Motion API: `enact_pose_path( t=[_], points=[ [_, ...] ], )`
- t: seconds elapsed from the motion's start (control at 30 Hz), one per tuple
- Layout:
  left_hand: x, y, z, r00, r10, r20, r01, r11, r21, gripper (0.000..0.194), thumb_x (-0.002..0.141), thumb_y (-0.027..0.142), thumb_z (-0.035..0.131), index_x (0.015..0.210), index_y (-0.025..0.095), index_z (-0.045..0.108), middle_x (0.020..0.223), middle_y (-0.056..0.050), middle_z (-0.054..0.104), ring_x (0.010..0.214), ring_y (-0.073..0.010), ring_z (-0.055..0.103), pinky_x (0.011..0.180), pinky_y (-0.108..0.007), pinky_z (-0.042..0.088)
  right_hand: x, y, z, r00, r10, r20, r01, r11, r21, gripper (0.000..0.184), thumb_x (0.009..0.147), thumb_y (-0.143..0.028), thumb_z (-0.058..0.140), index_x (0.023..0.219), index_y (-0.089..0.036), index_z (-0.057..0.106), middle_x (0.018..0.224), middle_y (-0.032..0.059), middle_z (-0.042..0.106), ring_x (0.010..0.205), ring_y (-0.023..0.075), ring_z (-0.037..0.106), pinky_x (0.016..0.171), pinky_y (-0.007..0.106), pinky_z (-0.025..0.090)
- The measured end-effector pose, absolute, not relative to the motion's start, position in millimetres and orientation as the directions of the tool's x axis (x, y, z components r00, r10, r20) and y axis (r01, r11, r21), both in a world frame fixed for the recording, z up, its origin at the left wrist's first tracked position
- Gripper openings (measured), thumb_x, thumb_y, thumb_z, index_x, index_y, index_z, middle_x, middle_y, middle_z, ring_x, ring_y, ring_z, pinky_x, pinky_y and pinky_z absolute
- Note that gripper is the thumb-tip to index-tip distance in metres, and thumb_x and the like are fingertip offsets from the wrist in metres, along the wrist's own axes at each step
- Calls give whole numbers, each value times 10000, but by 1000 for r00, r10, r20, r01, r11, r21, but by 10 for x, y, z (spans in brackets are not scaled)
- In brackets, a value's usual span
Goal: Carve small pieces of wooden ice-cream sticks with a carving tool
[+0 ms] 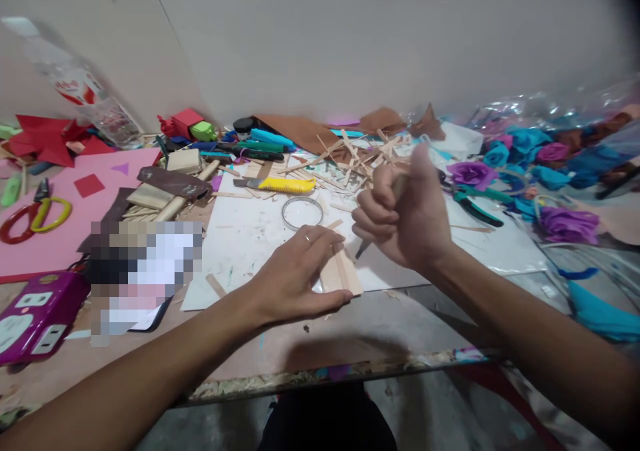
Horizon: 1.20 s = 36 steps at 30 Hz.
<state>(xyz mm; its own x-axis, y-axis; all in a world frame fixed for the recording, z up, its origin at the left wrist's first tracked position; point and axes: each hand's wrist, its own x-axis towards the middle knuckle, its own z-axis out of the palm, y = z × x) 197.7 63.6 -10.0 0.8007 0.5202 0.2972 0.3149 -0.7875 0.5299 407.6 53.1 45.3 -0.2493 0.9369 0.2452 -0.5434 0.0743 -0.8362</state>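
My left hand (300, 271), with a ring on one finger, lies over the left side of a flat pale wooden piece (351, 274). Its thumb and fingers press the wood against a white board (260, 231); a narrow strip runs along the piece. To the right, my raised right hand (405, 211) is closed in a fist, thumb up, around a slim tool (362, 247). Only the tool's dark tip shows clearly below the fist, pointing down beside the wood. A clear round ring (303, 212) lies just beyond my left fingers.
A yellow box cutter (285, 185) and a pile of thin wood sticks (357, 157) lie behind the hands. Green-handled pliers (475, 204) and paper flowers (567, 224) are at right. Scissors (37, 217), a phone (150, 317), a purple power strip (43, 317) and a bottle (95, 94) stand left.
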Motion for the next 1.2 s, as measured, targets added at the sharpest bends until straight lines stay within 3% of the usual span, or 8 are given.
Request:
enact_pose_path(
  t=[0.17, 0.3, 0.4, 0.6, 0.8, 1.03, 1.2],
  points=[
    [1971, 632, -60, 770, 599, 220, 363, -694, 621, 686, 836, 418, 797, 1415, 236, 477, 1325, -115, 560, 1212, -313, 584, 1009, -470, 532, 3876, 682, 440, -329, 925, 193, -513, -3, -859, 600, 964, -643, 651, 608, -214, 429, 482, -91, 319, 389, 65, 210, 398, 216, 168],
    [1962, 644, -86, 752, 621, 221, 347, -658, 668, 757, 824, 417, 818, 1460, 248, 444, 1312, -107, 566, 1178, -308, 592, 1004, -475, 527, 3804, 746, 368, -363, 914, 182, -482, -16, -876, 669, 931, -729, 620, 569, -216, 389, 446, -98, 276, 382, 56, 160, 402, 226, 156],
    [1949, 661, -116, 747, 637, 193, 344, -618, 707, 709, 822, 432, 843, 1407, 257, 481, 1282, -90, 590, 1146, -295, 603, 973, -457, 529, 3826, 731, 293, -392, 897, 202, -484, -14, -875, 731, 937, -780, 538, 515, -216, 345, 421, -83, 249, 365, 57, 156, 394, 241, 169],
    [1916, 723, -123, 763, 626, 158, 331, -589, 737, 604, 851, 565, 834, 1314, 269, 583, 1327, -68, 616, 1238, -284, 599, 1067, -439, 491, 3926, 706, 177, -490, 841, 230, -523, -72, -849, 743, 990, -771, 422, 506, -213, 339, 421, -75, 223, 345, 67, 184, 377, 245, 147],
    [1922, 743, -161, 747, 630, 210, 340, -634, 695, 447, 837, 507, 862, 1138, 242, 662, 1281, -43, 645, 1218, -260, 627, 1046, -388, 505, 3889, 690, 261, -356, 901, 248, -554, 11, -833, 778, 961, -803, 465, 488, -211, 286, 398, -79, 203, 348, 59, 168, 375, 241, 191],
    [1938, 757, -142, 765, 607, 214, 336, -660, 672, 501, 857, 474, 852, 1273, 260, 673, 1318, -35, 640, 1228, -241, 627, 1079, -371, 499, 3763, 616, 218, -311, 902, 299, -601, 57, -797, 746, 984, -758, 476, 494, -221, 310, 398, -80, 207, 336, 60, 166, 361, 242, 165],
    [1953, 769, -135, 765, 605, 221, 323, -658, 680, 459, 842, 485, 859, 1190, 235, 694, 1280, -54, 656, 1202, -261, 641, 1077, -398, 510, 3729, 571, 206, -244, 923, 298, -542, 125, -831, 741, 939, -736, 599, 489, -220, 314, 418, -87, 208, 355, 62, 171, 379, 251, 170]
  ],
)
